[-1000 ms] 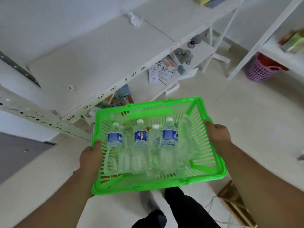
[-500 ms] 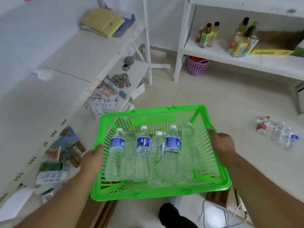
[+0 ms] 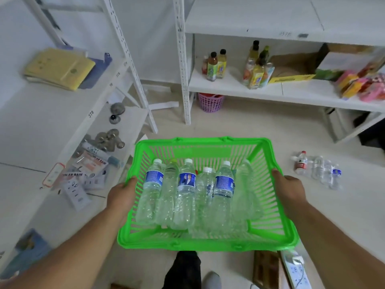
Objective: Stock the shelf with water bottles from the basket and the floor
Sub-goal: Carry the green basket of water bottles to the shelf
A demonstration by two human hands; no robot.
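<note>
1. Between the two forearms, a green basket (image 3: 206,245) is carried clear of the floor, its near rim lower than its far rim. The left hand (image 3: 121,197) grips the left rim and the right hand (image 3: 288,191) grips the right rim; each thumb lies over the rim, while the other fingers are hidden beneath it, so how tightly they curl cannot be told.
2. Inside the basket, about six water bottles (image 3: 186,195) lie side by side, caps toward the far wall. They sit loose (nothing wedges them), so a further tilt could roll them to one side, shift the load, and twist a rim out of a hand.
3. On the floor to the right, several more bottles (image 3: 318,171) lie in a cluster. They sit near the likely walking path; a foot landing on one could slip.
4. Ahead, the white shelf (image 3: 291,92) already holds juice bottles (image 3: 257,68) and a cardboard box (image 3: 291,67). Setting the wide basket down carelessly there could topple these upright bottles.
5. Near the feet, a power strip (image 3: 294,270) and its cable present a probable trip hazard.
</note>
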